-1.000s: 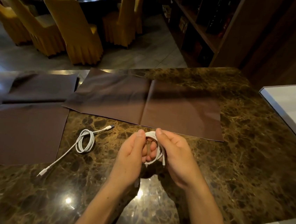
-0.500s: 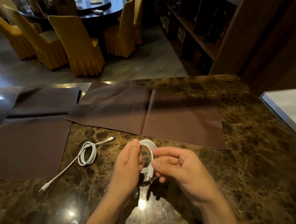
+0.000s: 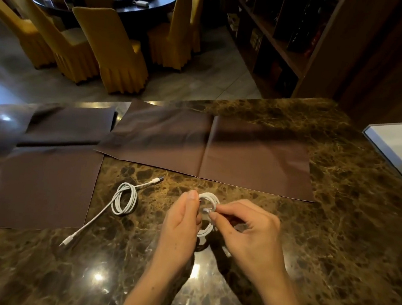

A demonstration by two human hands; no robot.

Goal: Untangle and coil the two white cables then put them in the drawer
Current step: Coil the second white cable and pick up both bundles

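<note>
coiled cable (image 3: 208, 202) pinched between left hand (image 3: 181, 227) and right hand (image 3: 248, 234)

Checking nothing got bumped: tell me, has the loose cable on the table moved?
No. The loose cable lies beside the brown mat's corner as before.

— What's lying where on the table (image 3: 337, 216)?
— One cable (image 3: 125, 198) is lying left of the hands; the other coil (image 3: 211, 200) is sitting between them, just before the far cloth (image 3: 243, 161).
</note>
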